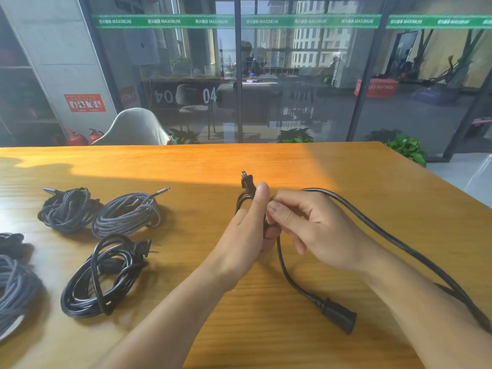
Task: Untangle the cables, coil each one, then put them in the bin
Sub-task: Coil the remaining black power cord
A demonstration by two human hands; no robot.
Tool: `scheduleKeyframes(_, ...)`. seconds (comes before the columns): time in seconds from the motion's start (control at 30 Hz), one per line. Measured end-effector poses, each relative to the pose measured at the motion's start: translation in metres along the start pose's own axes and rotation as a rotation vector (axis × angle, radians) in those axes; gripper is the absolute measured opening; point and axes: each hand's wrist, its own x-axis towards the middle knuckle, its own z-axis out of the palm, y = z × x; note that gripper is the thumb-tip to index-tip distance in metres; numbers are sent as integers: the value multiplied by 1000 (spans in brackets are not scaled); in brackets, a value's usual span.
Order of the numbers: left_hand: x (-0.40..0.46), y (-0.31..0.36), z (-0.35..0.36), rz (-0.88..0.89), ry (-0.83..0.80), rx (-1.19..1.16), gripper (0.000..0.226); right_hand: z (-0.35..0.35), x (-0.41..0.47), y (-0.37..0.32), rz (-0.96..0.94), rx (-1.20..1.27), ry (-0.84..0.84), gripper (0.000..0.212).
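Gripping hands: left hand (249, 235) at frame centre, fingers curled round loops of the black power cable (378, 225), thumb upright; right hand (311, 230) touching it, fingertips pinching the same cable
Socket end (339, 316): lower right of centre, lying on the wooden table (292, 163); cord arcs from the hands toward the right edge
Plug end (246, 181): prongs up, just above the left thumb
Coiled black power cable (102, 278): lower left, flat on table
Grey braided coil (127, 214): left of centre; dark braided coil (68, 209) just beside it
Left edge: further coils, partly cropped
Bin: cannot tell
Far: white chair (133, 127); glass partition (292, 75)
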Motion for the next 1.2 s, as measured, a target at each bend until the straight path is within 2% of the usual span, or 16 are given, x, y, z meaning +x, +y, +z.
scheduleKeyframes(0.13,0,2,-3,31,80,-14,52,4,-1,-1,-65,-21,-1,32)
scheduleKeyframes(0.23,4,3,-8,65,190,13,53,7,1,2,-87,-100,5,28)
scheduleKeyframes(0.33,8,2,-18,108,329,41,52,13,-1,3,7,-83,-12,20)
scheduleKeyframes(0.43,11,1,-35,80,487,-4,48,8,-3,8,177,-221,-20,31)
scheduleKeyframes(0.5,11,2,-45,59,527,-83,47,0,-2,7,284,-241,-68,24)
scheduleKeyframes(0.57,11,4,-48,47,519,-170,46,-1,-2,3,345,-181,-193,30)
scheduleKeyframes(0.7,13,4,-42,38,438,-298,45,19,-4,0,300,33,-491,37)
scheduleKeyframes(0.8,11,8,-39,35,329,-418,42,26,-4,4,244,52,-569,38)
scheduleKeyframes(0.93,4,16,-38,43,95,-623,43,31,-2,11,226,73,-561,37)
scheduleKeyframes(1.03,0,18,-40,27,-60,-709,46,26,1,21,228,-29,-489,45)
scheduleKeyframes(1.13,-4,19,-41,0,-204,-715,46,15,5,28,208,-150,-445,54)
scheduleKeyframes(1.2,-6,19,-39,-14,-282,-662,46,5,9,35,205,-155,-430,45)
